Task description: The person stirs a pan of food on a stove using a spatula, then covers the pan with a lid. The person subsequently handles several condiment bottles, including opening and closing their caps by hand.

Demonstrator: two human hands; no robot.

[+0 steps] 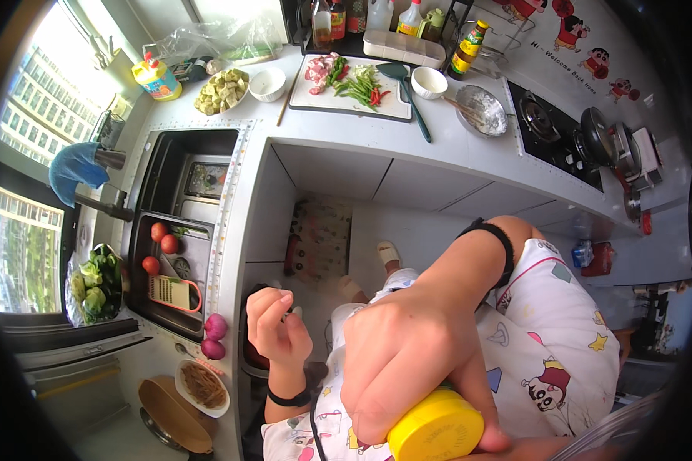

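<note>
Close up at the lower middle, my right hand (415, 346) is closed round a yellow round lid (438, 430). Whatever may be under the lid is hidden by the hand and the lower edge. My left hand (277, 330) is raised further left, its fingers curled in. A small dark spot shows between the fingers and thumb, too small to name. It is nearest to the counter edge by the sink and touches nothing else that I can see. Both wrists or forearms wear a black band, and the sleeves are white with a cartoon print.
Ahead, a cutting board (354, 88) bears sliced meat and peppers. Beside it stand a bowl of cubed vegetable (223, 91), a floury pan (480, 111) and a gas stove (550, 131). To the left, tomatoes (169, 243) and a grater (175, 294) lie in the sink, near onions (214, 326).
</note>
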